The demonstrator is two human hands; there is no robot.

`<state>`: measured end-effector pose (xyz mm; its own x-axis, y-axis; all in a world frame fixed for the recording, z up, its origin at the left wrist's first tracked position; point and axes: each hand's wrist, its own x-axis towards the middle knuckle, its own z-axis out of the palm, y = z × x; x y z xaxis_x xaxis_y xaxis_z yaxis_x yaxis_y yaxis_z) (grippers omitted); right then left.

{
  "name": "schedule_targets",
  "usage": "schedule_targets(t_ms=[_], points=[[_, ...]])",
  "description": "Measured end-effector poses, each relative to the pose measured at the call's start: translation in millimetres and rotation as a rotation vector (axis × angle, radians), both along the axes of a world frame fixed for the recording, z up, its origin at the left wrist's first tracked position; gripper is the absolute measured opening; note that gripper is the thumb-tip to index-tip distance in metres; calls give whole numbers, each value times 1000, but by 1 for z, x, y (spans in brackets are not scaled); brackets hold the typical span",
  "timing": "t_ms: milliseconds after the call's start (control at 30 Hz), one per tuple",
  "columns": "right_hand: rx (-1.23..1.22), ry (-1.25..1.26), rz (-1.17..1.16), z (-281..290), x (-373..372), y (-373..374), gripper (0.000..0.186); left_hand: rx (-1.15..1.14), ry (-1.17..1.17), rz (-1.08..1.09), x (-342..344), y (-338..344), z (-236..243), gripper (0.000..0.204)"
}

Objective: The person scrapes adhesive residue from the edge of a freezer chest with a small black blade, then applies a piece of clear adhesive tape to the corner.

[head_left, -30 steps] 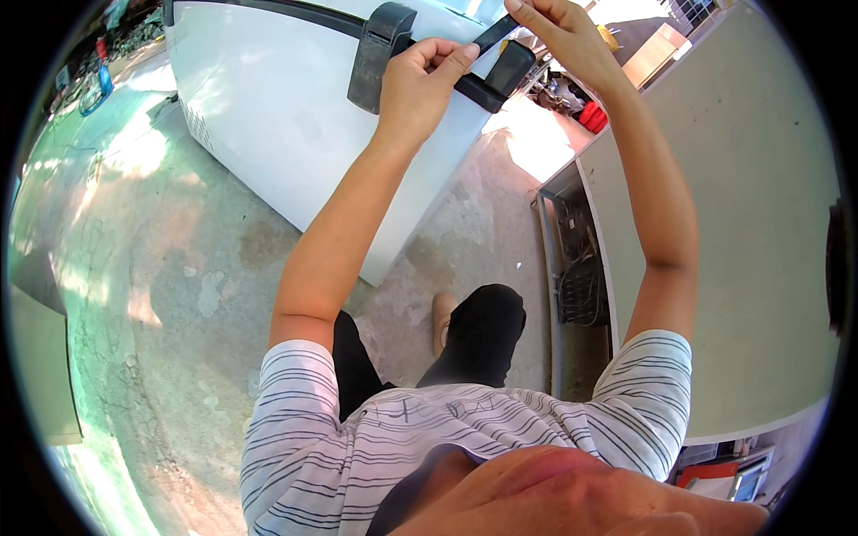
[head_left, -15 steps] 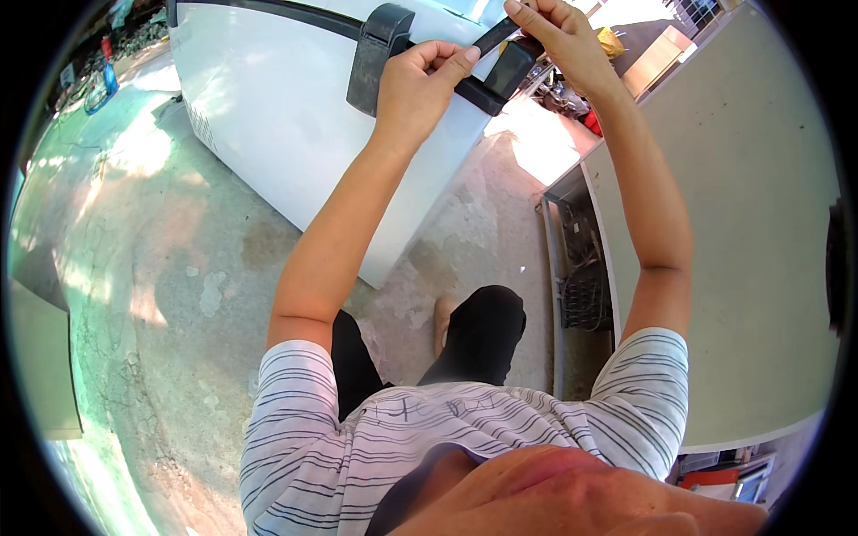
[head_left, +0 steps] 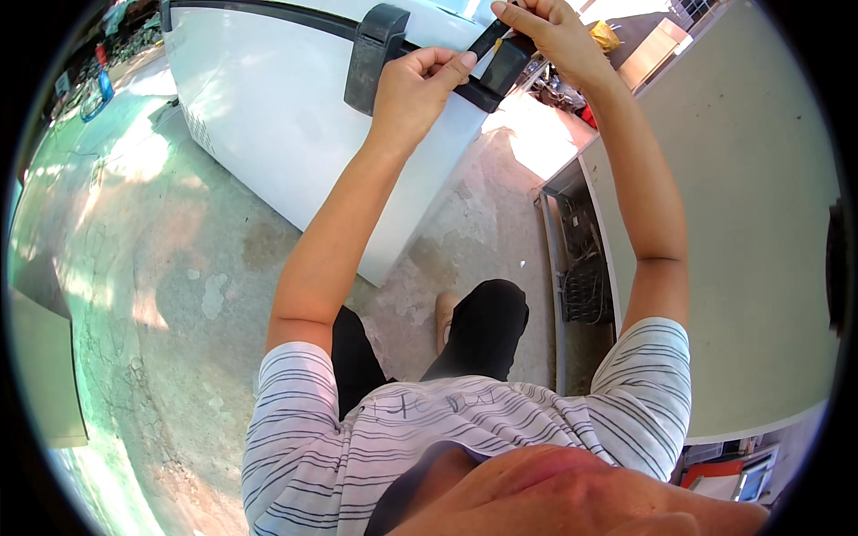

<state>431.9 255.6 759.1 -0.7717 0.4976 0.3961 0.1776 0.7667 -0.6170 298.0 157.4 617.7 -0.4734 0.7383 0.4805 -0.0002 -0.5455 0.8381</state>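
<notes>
Pinching a narrow black strip (head_left: 488,38) at both ends, bare hands raised above the near corner of a large white appliance (head_left: 277,98), top of view. Left hand (head_left: 411,96): thumb and forefinger clamped together on the strip's lower end, other fingers curled behind, their tips partly hidden. Right hand (head_left: 561,43): thumb and fingertips closed on the upper end, close to the frame's top edge; exact finger placement there hard to make out. Strip slants up to the right between the two hands; whether it touches the parts beneath, cannot tell. Just left of the left hand, a bulky black fitting (head_left: 374,61) sits over the appliance's dark edging (head_left: 268,12). Right of the strip, a black corner piece (head_left: 506,64), near the right hand. Both forearms reach up from short striped sleeves; shirt (head_left: 474,415) white with dark lines, trousers (head_left: 483,326) black, one pale shoe (head_left: 443,313) showing on the blotched concrete floor (head_left: 214,232). To the right, a broad grey-green surface (head_left: 733,223), with a dark wire-like basket (head_left: 585,290) on a shelf at its side. Beyond the right hand, something yellow (head_left: 605,37), crumpled.
</notes>
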Motion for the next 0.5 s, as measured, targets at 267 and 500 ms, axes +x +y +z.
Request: schedule_targets(t_ms=[267,500], points=[[83,-108,-95,8,-8,-13,34,-38,-42,-41,3,-3,-4,44],[108,-151,-32,7,-10,1,34,-67,-147,-124,7,-8,-5,47]])
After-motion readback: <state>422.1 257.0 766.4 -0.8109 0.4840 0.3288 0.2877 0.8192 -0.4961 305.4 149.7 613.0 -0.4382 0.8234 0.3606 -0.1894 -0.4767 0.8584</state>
